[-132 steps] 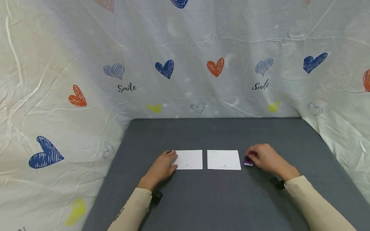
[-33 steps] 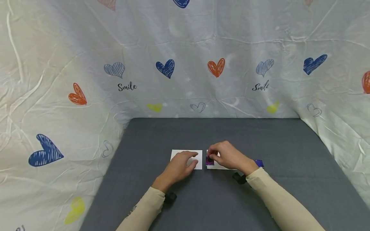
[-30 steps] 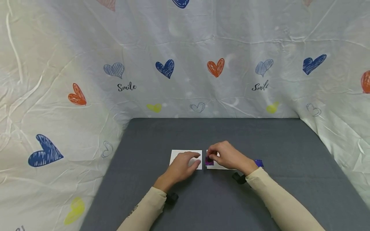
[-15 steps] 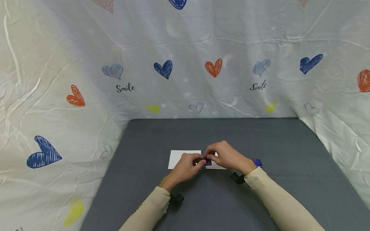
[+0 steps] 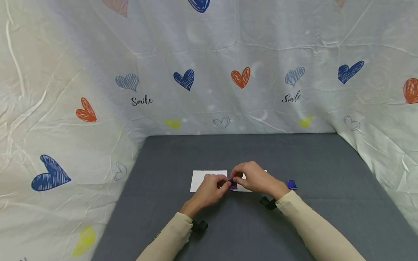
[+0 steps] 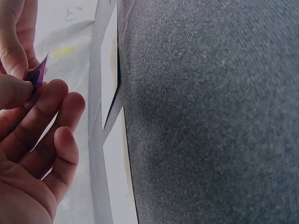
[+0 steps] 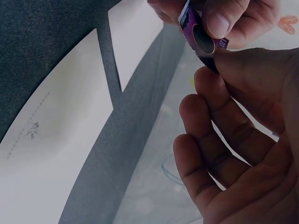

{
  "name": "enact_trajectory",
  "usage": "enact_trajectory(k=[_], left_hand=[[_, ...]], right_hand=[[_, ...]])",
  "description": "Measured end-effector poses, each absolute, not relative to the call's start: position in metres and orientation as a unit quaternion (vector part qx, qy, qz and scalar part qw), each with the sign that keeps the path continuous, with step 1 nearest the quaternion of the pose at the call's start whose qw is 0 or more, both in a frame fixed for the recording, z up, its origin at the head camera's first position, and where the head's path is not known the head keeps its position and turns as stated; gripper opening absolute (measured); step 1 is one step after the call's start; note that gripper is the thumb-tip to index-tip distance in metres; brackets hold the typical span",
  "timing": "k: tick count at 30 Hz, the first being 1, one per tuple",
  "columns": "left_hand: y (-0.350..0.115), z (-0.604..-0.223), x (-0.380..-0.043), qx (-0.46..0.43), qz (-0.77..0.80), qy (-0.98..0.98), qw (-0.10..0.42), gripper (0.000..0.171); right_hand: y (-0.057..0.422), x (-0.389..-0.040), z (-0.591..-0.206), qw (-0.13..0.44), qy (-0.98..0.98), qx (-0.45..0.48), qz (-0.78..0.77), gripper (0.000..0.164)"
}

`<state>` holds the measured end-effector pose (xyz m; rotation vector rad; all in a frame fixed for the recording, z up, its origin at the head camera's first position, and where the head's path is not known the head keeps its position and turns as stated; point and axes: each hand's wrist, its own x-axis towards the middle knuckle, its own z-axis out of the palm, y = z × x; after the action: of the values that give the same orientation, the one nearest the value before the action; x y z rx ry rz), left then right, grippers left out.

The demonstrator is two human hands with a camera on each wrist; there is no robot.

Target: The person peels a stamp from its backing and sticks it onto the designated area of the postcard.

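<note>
A small purple printed packet (image 5: 233, 186) with a dark oval on its face is held between both hands, above the gap between two white cards. My left hand (image 5: 210, 188) pinches one edge of it between thumb and forefinger; its other fingers are loosely bent in the left wrist view. From the opposite side my right hand (image 5: 256, 178) pinches it too, its thumb beside the oval (image 7: 203, 41) in the right wrist view. The left card (image 5: 200, 180) lies behind my left hand. My right hand covers much of the right card (image 5: 243, 188).
A small blue packet (image 5: 291, 184) lies on the dark grey tabletop (image 5: 248, 232), right of the cards. Black wrist cameras sit under my left wrist (image 5: 199, 227) and right wrist (image 5: 268, 203). A white curtain (image 5: 209, 47) with printed hearts hangs behind the table.
My right hand has brought the purple packet leftward from beside the right card to the gap. My left hand has left the left card, moved right and taken hold of the packet.
</note>
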<state>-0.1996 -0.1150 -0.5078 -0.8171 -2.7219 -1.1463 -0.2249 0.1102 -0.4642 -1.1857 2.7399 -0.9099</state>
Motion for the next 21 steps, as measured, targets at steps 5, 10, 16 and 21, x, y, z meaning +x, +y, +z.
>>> enact_trajectory(k=[5, 10, 16, 21], left_hand=[[-0.115, -0.507, -0.199, -0.25, -0.375, -0.892, 0.041, 0.015], [-0.116, -0.506, -0.198, -0.235, -0.388, -0.891, 0.035, 0.013], [-0.116, -0.507, -0.198, -0.237, -0.386, -0.891, 0.03, 0.013], [-0.116, -0.508, -0.197, -0.24, -0.379, -0.893, 0.037, 0.014]], right_hand=[[0.114, -0.225, -0.468, 0.014, 0.883, -0.368, -0.292, 0.006], [0.117, -0.224, -0.473, 0.023, 0.883, -0.364, -0.295, 0.005], [0.118, -0.224, -0.482, 0.032, 0.877, -0.366, -0.31, 0.007], [0.116, -0.223, -0.487, 0.022, 0.874, -0.371, -0.313, 0.007]])
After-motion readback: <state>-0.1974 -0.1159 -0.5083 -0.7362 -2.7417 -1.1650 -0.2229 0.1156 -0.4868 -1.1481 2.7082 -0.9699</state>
